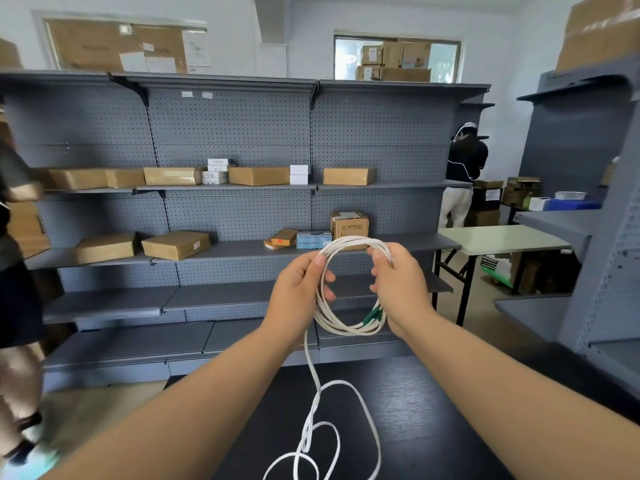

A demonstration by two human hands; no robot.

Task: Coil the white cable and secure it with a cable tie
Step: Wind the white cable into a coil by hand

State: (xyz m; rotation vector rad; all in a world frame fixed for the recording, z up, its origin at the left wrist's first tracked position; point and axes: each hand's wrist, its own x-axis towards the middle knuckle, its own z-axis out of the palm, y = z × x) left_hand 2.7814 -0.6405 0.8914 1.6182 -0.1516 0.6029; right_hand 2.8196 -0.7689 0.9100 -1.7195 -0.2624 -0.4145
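Observation:
I hold a white cable (346, 243) wound into a round coil of several loops, raised in front of me. My left hand (298, 292) grips the coil's left side. On the coil's upper right side, my right hand (398, 278) is closed around the loops. A green connector (372, 315) hangs at the coil's lower right. From the coil's bottom a loose length of the cable (313, 372) drops to the black table (415, 410) and lies there in slack loops. No cable tie is visible.
Grey pegboard shelving (235, 133) with cardboard boxes (175, 244) stands ahead. A white folding table (498, 239) is at the right, more grey shelving (588, 220) beyond it. One person (464, 174) stands at the back right, another (17, 271) at the left edge.

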